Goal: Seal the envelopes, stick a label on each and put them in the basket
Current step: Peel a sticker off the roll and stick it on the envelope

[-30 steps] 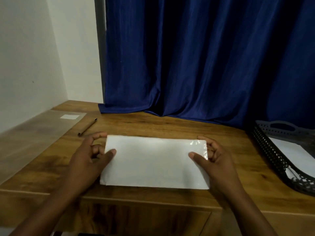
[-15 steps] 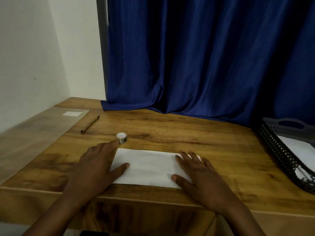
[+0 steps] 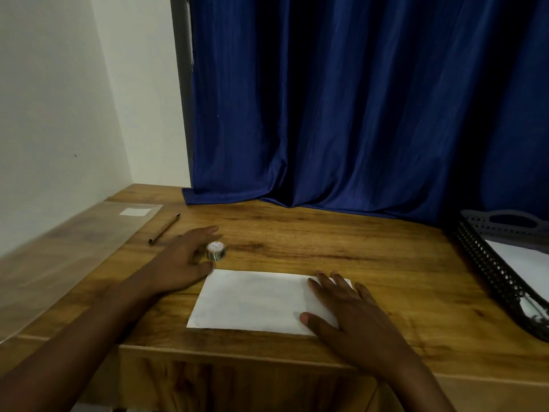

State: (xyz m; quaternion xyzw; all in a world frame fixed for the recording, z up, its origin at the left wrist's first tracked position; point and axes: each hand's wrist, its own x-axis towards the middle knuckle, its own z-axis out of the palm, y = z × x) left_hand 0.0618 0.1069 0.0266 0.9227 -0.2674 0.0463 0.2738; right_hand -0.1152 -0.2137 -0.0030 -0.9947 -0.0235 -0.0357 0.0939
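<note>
A white envelope (image 3: 252, 301) lies flat near the front edge of the wooden desk (image 3: 341, 248). My right hand (image 3: 347, 316) rests flat on its right end, fingers spread. My left hand (image 3: 184, 260) is off the envelope at its upper left corner, fingers extended around a small tape roll (image 3: 216, 251) that stands on the desk; thumb and fingers flank the roll without a clear grip. A dark mesh basket (image 3: 487, 263) at the right edge holds white paper.
A brown pen (image 3: 164, 232) lies behind my left hand. A clear plastic sheet (image 3: 74, 248) carrying a small white label (image 3: 135, 212) covers the desk's left side. A blue curtain (image 3: 356, 114) hangs behind the desk, and a white wall is at left.
The envelope was laid flat from being held by both ends. My right hand flattened on it, and my left hand left it and moved back to the tape roll.
</note>
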